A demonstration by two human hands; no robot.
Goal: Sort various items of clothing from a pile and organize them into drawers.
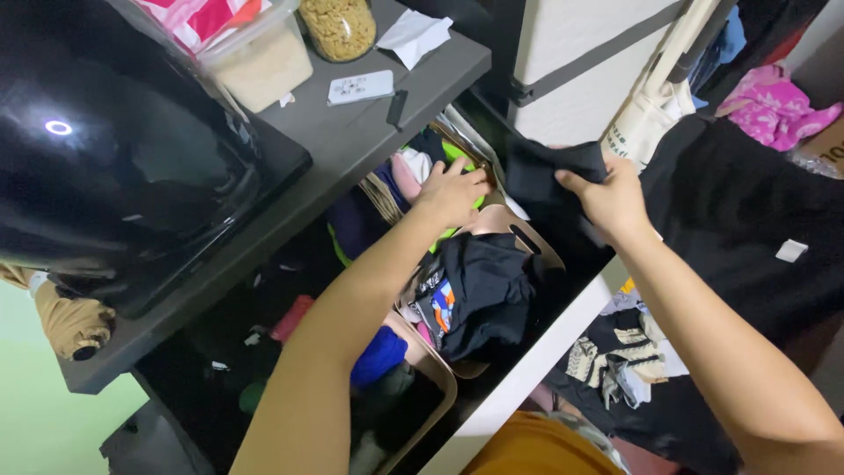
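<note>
My left hand (453, 189) reaches into a beige basket (527, 239) under a dark shelf, its fingers pressing on bright green and pink folded clothes (413, 171). My right hand (607, 198) is shut on a black garment (549, 176), holding it up just right of the basket. A black folded shirt with a coloured print (479, 295) lies in the basket below my left forearm.
A dark shelf (352, 132) carries a glossy black appliance (105, 149), a plastic tub, a jar, a white card and tissue. A second basket (422, 391) holds blue and dark clothes. Black cloth (747, 211), pink fabric and patterned clothes lie at the right.
</note>
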